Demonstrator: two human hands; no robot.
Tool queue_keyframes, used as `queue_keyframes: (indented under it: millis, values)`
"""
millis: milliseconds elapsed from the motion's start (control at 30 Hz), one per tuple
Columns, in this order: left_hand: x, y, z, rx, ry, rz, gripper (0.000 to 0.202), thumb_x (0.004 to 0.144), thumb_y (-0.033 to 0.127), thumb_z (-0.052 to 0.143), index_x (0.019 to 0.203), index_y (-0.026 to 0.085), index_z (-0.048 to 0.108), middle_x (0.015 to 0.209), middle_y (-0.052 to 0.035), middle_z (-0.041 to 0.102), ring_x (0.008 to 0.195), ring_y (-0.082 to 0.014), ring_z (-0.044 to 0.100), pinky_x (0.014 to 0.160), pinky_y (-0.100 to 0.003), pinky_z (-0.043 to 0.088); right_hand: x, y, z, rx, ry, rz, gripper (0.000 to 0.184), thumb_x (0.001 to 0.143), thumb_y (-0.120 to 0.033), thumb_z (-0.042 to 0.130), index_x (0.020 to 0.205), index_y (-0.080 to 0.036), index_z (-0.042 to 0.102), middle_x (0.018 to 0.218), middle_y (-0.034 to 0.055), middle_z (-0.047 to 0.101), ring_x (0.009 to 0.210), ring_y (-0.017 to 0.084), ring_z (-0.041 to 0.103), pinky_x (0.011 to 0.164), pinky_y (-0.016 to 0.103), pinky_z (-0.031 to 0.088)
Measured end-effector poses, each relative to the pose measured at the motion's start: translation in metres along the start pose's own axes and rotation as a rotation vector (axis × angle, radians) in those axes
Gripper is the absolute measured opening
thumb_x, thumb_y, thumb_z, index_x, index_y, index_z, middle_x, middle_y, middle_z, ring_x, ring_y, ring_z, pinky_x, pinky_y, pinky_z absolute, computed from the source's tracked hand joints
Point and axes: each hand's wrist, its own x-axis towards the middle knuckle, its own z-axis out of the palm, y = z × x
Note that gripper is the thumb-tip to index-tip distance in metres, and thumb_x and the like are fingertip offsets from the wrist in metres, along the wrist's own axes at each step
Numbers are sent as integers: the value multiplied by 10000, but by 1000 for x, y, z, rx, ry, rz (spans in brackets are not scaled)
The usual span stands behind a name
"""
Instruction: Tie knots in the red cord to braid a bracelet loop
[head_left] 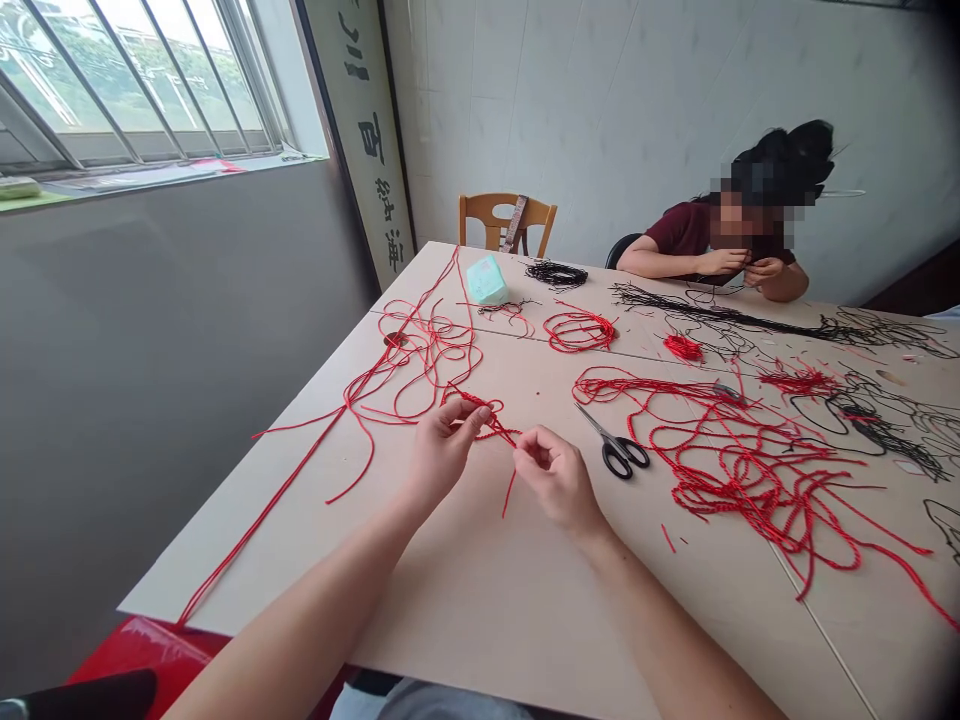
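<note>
Above the middle of the table, my left hand (pixel 448 443) pinches a red cord (pixel 504 430) between thumb and fingers. A short way to the right, my right hand (pixel 556 470) is closed on the same cord, fingertips together, and a loose end hangs below it. Part of the cord is hidden behind my left fingers. Loose loops of thin red cord (pixel 405 412) spread out beyond my left hand. Scissors with black handles (pixel 624 456) lie slightly open to the right of my right hand. Farther right sprawls a tangled pile of twisted red cord (pixel 750 500).
A mint-green pack (pixel 487 281), a black cord coil (pixel 556 274) and a red cord coil (pixel 579 329) lie toward the back. Long black cords (pixel 720 315) stretch before a person (pixel 720 240) seated opposite, hands raised. A wooden chair (pixel 506 222) stands behind the table (pixel 480 580).
</note>
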Motion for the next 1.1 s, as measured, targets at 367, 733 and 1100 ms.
queue_keyframes:
  millis: [367, 733, 1100]
  values:
    - [-3, -6, 1, 56, -309, -43, 235, 804, 372, 567, 821, 170, 686, 729, -27, 636, 678, -127, 519, 623, -233, 386, 11, 9, -14, 102, -77, 26, 277, 881, -351, 428, 1098, -211, 526, 898, 44, 629, 849, 167, 571, 759, 297, 416]
    - [-6, -4, 0, 482, -166, 363, 208, 837, 313, 536, 785, 201, 704, 753, -55, 589, 727, -153, 512, 638, -255, 392, 10, 7, -12, 528, -332, 425, 309, 796, -396, 579, 1011, -175, 579, 685, 28, 640, 447, 69, 438, 428, 199, 259]
    - [-11, -15, 13, -53, -289, -136, 208, 740, 365, 648, 722, 161, 685, 738, -34, 602, 739, -152, 528, 698, -255, 405, 14, 13, -9, 741, 102, 347, 290, 621, -294, 764, 805, -179, 572, 784, 8, 642, 657, 102, 583, 549, 188, 441]
